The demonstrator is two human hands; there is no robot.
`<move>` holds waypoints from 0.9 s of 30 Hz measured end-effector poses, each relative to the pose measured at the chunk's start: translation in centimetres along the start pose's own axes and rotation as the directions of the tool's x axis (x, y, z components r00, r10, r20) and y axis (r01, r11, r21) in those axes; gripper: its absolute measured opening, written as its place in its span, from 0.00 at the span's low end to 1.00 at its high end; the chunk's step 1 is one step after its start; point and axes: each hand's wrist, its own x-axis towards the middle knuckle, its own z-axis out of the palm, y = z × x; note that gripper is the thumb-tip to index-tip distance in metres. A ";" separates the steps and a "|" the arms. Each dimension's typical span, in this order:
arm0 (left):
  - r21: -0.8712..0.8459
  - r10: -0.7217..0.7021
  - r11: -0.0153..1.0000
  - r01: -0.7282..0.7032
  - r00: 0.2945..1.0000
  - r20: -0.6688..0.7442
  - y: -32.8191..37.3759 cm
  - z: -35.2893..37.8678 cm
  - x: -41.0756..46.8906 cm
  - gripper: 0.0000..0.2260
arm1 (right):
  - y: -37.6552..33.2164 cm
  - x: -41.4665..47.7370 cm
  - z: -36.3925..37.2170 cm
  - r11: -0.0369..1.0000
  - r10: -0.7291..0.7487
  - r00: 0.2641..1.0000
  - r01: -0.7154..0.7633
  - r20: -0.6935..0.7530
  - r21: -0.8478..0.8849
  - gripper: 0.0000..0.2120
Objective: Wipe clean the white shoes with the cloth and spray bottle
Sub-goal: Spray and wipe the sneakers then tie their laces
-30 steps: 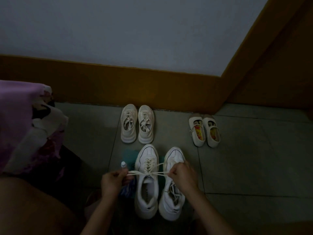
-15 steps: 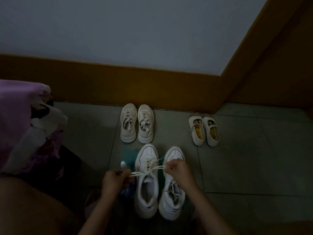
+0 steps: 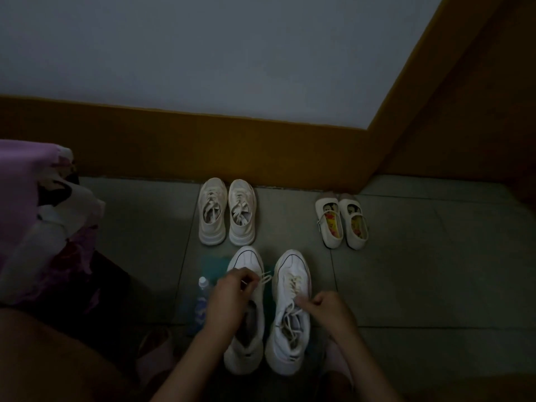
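Two white sneakers stand side by side on the floor in front of me, the left sneaker [image 3: 246, 340] and the right sneaker [image 3: 291, 329]. My left hand [image 3: 229, 297] hovers over the left sneaker and pinches its lace [image 3: 265, 278] near the top eyelets. My right hand [image 3: 324, 310] is at the right sneaker's tongue, fingers curled on its laces. A teal cloth [image 3: 214, 265] lies flat on the floor, partly under the left sneaker's toe. A small spray bottle [image 3: 201, 300] with a white cap lies beside that sneaker, partly hidden by my left hand.
A beige pair of sneakers [image 3: 227, 211] and a small white pair of strap shoes [image 3: 342, 220] stand by the brown skirting. A purple patterned fabric pile [image 3: 34, 221] is at left. My knee [image 3: 52, 361] fills the lower left. Grey floor tiles stretch to the right.
The lace stretched between both hands is gone slack. My left hand moved right onto the left sneaker's laces, and my right hand dropped down to the right sneaker's laces.
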 end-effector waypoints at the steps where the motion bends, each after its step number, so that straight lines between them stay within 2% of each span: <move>1: 0.001 0.018 1.000 -0.018 0.999 0.029 0.3 0.9 -0.1 0.04 | 0.0 -0.3 0.4 1.000 0.006 1.000 -0.006 0.007 -0.009 0.21; 4: 0.046 0.061 0.997 -0.067 0.992 0.106 0.8 3.8 -0.6 0.05 | 0.0 -0.6 1.2 0.999 -0.026 1.000 0.026 -0.006 0.022 0.22; 9: 0.210 0.165 0.955 -0.210 0.963 0.212 0.7 7.0 -0.7 0.09 | -0.5 -0.4 0.2 0.973 0.060 0.997 -0.068 0.043 0.219 0.07; 11: 0.259 0.224 0.926 -0.276 0.951 0.212 0.9 7.4 -0.3 0.10 | -0.6 -0.4 -0.4 0.920 0.115 0.992 -0.128 0.058 0.371 0.04; 13: 0.298 0.255 0.901 -0.316 0.940 0.225 1.0 7.6 0.3 0.11 | -0.9 -0.5 -1.0 0.840 0.159 0.984 -0.175 0.076 0.514 0.05; 18: 0.358 0.298 0.849 -0.388 0.912 0.281 0.9 7.2 1.3 0.11 | -2.0 -0.4 -2.5 0.756 0.196 0.978 -0.201 0.078 0.623 0.16; 24: 0.374 0.334 0.828 -0.419 0.902 0.272 0.6 7.5 1.5 0.10 | -2.7 0.8 -4.3 0.611 0.135 0.990 -0.053 -0.037 0.790 0.13; 27: 0.294 0.305 0.881 -0.370 0.921 0.243 0.7 7.4 1.8 0.07 | -3.1 1.3 -5.7 0.631 0.069 0.992 0.036 -0.102 0.775 0.11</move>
